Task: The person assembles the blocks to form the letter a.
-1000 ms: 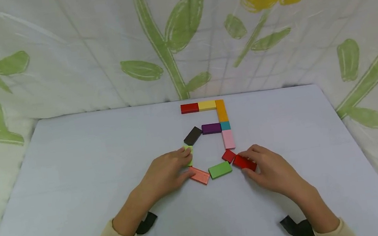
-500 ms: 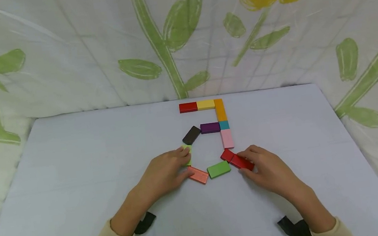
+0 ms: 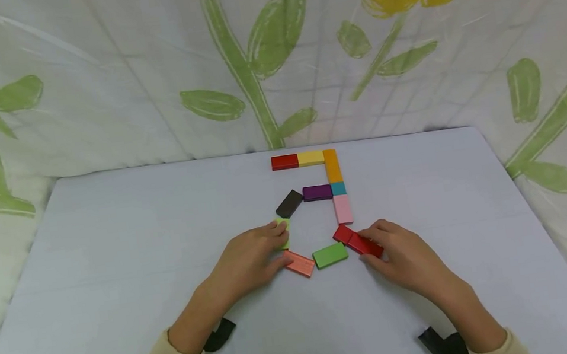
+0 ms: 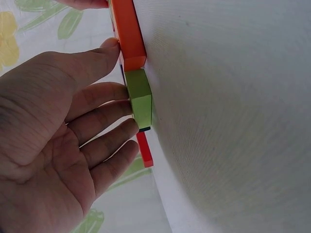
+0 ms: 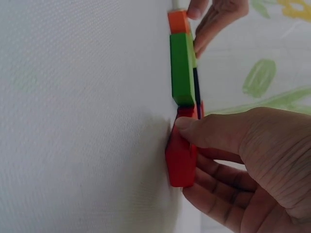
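In the head view my right hand [image 3: 406, 253] pinches a red rectangular block [image 3: 362, 244] between thumb and fingers, its end against a small red square block [image 3: 342, 233]. The right wrist view shows the thumb on the block's near side. My left hand [image 3: 251, 259] rests its fingertips on a lime block [image 4: 140, 99], partly hidden from above. Its thumb touches a salmon-orange block [image 3: 301, 264]. Between the hands lies a green block [image 3: 330, 255], one end close to the salmon block and the other near the small red square.
A pink block [image 3: 343, 209], a teal square [image 3: 337, 188] and an orange block [image 3: 332, 166] run up the table [image 3: 135, 232]. Yellow [image 3: 310, 158] and dark red [image 3: 284, 162] blocks extend left on top. Purple [image 3: 317, 193] and black [image 3: 289, 204] blocks lie below.
My right hand has moved the red rectangular block slightly left, closing the gap to the small red square block. My left hand has stayed on the lime and salmon blocks.
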The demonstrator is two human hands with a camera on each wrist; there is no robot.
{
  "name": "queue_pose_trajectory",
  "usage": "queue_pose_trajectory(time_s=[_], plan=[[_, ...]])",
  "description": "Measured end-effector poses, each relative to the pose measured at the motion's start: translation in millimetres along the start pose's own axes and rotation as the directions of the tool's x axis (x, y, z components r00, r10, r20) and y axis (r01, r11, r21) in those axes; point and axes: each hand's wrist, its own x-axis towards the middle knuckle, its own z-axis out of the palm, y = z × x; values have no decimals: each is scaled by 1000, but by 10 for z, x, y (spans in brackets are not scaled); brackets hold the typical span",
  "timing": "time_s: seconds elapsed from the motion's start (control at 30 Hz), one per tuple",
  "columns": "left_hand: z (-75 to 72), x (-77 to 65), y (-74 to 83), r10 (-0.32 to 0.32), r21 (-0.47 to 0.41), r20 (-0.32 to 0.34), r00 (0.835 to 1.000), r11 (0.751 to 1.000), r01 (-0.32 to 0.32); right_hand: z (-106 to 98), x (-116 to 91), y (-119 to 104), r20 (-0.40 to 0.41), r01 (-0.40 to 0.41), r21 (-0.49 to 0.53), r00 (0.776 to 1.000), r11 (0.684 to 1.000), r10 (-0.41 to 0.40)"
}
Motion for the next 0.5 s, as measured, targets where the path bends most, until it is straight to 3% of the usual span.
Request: queue_pose_trajectory(time_s=[0.5], plan=[[40,-8,37,70,104,-85,994,993,-61,-117,-19,51,-45,13,56,999,998,-10]])
